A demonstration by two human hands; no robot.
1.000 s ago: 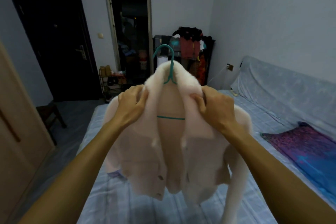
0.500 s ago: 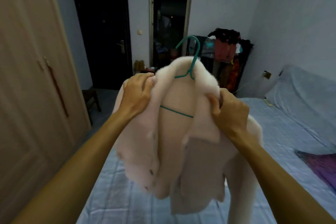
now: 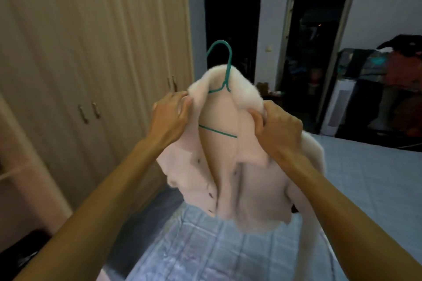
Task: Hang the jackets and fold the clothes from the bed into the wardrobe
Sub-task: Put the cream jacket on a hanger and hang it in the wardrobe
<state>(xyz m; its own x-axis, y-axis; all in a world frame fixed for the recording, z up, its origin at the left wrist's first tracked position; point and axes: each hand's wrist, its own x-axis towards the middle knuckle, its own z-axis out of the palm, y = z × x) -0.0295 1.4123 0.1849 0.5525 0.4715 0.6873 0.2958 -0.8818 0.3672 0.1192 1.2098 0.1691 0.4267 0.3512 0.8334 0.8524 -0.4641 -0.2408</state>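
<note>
Fluffy jacket (image 3: 228, 166) on wire hanger (image 3: 225, 68) swung toward wardrobe (image 3: 91, 52); left hand (image 3: 170, 118), right hand (image 3: 279, 128) grip pinching lapels.

My left hand (image 3: 170, 118) and right hand (image 3: 278, 130) are bare. My left forearm (image 3: 107, 191) and right forearm (image 3: 331, 196) are bare too, down to the lower edge.

- There are no words, numbers, brand names or signs to read here.
</note>
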